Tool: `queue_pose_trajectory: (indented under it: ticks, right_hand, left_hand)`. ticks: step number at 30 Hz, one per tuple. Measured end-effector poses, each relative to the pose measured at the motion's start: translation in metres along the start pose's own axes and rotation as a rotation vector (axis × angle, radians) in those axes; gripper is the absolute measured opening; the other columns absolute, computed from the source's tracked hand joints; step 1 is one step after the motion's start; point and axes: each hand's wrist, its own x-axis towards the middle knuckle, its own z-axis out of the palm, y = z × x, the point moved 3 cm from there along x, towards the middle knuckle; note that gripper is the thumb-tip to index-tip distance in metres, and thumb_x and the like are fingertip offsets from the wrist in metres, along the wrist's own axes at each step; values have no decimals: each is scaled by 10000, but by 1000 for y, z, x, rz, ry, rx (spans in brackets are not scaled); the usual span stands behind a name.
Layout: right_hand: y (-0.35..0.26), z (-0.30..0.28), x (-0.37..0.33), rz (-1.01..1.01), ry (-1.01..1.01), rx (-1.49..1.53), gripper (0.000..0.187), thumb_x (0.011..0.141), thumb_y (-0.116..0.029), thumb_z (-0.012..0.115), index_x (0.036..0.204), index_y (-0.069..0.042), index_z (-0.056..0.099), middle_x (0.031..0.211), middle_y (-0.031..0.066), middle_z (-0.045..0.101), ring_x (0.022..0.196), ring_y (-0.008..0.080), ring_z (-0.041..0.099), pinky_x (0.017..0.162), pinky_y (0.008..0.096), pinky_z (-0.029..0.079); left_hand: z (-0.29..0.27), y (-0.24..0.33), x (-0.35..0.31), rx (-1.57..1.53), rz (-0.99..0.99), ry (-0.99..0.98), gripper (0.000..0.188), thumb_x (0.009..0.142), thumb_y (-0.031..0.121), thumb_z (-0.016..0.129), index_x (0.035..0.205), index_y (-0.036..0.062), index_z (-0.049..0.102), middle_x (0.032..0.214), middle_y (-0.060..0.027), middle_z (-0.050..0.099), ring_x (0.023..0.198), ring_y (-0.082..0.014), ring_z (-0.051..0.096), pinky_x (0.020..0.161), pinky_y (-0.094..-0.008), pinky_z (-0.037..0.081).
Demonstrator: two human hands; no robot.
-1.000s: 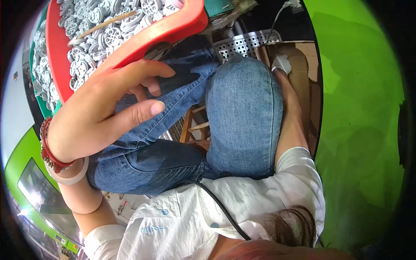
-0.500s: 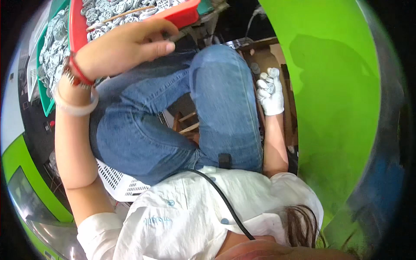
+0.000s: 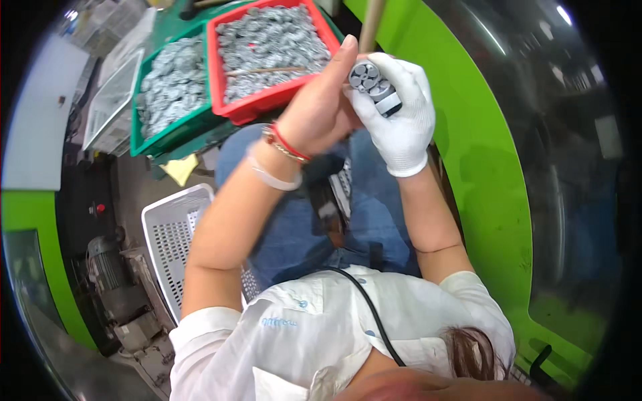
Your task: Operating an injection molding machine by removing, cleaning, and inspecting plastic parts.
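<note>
My right hand, in a white glove, is closed around several small grey spoked wheels. One faces upward between thumb and fingers, and others lie tucked against the palm beside it. Bare, with bracelets at its wrist, my left hand is held right beside the glove. Its uppermost digit stretches up and away, and the hand looks open; its other fingertips are partly hidden behind the glove. I cannot tell whether the two hands touch.
Ahead, a red tray full of similar grey parts has a thin stick lying in it. Left of it stands a green tray of grey parts. A white perforated basket is at my left, and a green machine panel rises at my right.
My right hand has come up from the box low beside my leg, bringing the wheels with it. My left hand has moved right to meet it, and the view has shifted.
</note>
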Motion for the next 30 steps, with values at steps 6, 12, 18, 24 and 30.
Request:
queue_pose_trajectory:
  ticks: [6,12,18,24,30]
  right_hand:
    - [-15,42,28,-95,-175,-1,495,702,-164,773,1169,-152,610,1136,80,569,1038,303,589,891,412,498]
    - [-9,53,34,-278,-115,2,554,922,-418,599,1314,-33,523,1329,160,524,1218,337,515,1038,416,372]
    - [-17,65,35,-324,-203,-4,628,973,-549,393,1343,-58,520,1341,169,522,1265,346,456,1080,480,248]
    - [-39,80,33,-414,-368,3,542,975,-512,408,1309,-113,558,1363,146,523,1297,339,431,1130,513,162]
    - [-38,88,44,-396,-361,249,521,999,-430,448,1315,-26,542,1340,194,539,1274,319,483,1097,426,297]
  left_hand:
    - [-29,15,3,-577,195,-47,446,1002,429,411,1155,54,598,1016,-87,659,919,-210,643,874,-369,518]
    - [-39,15,1,-642,249,26,575,986,537,332,1159,41,567,1099,-131,608,1013,-265,608,946,-423,477]
    - [-44,22,1,-665,327,230,617,969,577,330,1156,31,550,1123,-123,595,1074,-274,571,983,-423,449]
    - [-49,24,-5,-692,499,-342,560,938,587,347,1220,133,517,1273,-146,520,1123,-332,537,1003,-508,417]
    - [-75,37,-10,-720,499,-5,506,947,491,404,1240,102,543,1286,-158,547,1226,-325,502,1097,-489,344]
